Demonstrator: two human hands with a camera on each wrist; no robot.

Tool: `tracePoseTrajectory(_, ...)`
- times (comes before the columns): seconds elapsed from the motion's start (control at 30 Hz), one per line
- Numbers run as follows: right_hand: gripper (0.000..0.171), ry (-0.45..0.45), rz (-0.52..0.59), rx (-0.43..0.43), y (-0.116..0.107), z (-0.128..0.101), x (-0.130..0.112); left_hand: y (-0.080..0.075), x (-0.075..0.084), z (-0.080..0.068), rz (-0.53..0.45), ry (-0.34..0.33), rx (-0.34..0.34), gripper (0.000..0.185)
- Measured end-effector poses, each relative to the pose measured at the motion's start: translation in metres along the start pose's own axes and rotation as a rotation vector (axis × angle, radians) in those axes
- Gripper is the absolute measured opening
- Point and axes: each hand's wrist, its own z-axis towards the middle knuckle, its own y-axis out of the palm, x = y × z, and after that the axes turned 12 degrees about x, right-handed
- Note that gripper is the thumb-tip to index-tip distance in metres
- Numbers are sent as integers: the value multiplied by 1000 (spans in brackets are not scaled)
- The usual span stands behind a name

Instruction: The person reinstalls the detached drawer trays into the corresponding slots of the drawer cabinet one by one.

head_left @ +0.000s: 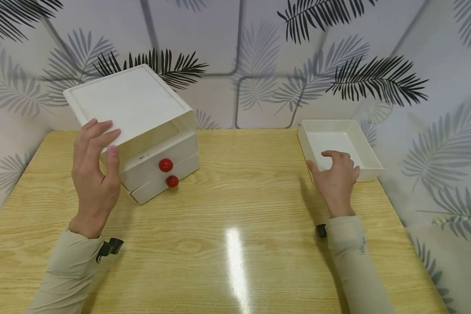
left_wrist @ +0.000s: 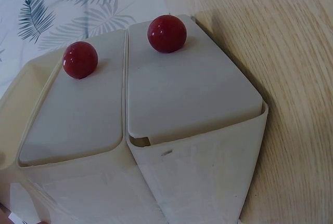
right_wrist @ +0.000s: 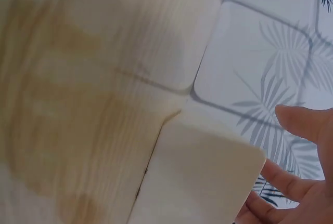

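A white drawer cabinet (head_left: 129,104) stands at the left of the table, turned at an angle. Its top slot has no drawer in it; the two drawers below are closed, each with a red round knob (head_left: 165,165). My left hand (head_left: 96,170) rests at the cabinet's front left corner, fingers on the top and thumb by the front edge. At the right lies a removed white drawer (head_left: 329,135), with no contents visible. My right hand (head_left: 337,179) is at its near side, thumb spread from the fingers, which touch the drawer in the right wrist view. A red bit of its knob shows beside the hand.
The wooden table (head_left: 235,196) meets a wall (head_left: 267,52) with a leaf pattern at the back and right. The drawer sits close to the table's right edge. Dark wrist straps (head_left: 110,248) show at both sleeves.
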Motion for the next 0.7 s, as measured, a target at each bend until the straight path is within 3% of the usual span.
tracePoseTrajectory(0.2,51,23,-122,-115,-9,7,13,1,1,0,-4,2,3,40)
tracePoseTrajectory(0.33,41,-19,-186,-192,-13,9,14,1,2,0,2,2,1,40)
tracePoseTrajectory(0.7,37,-98,-109,-307,-10,-2,-16,1,2,0,2,-4,6,40)
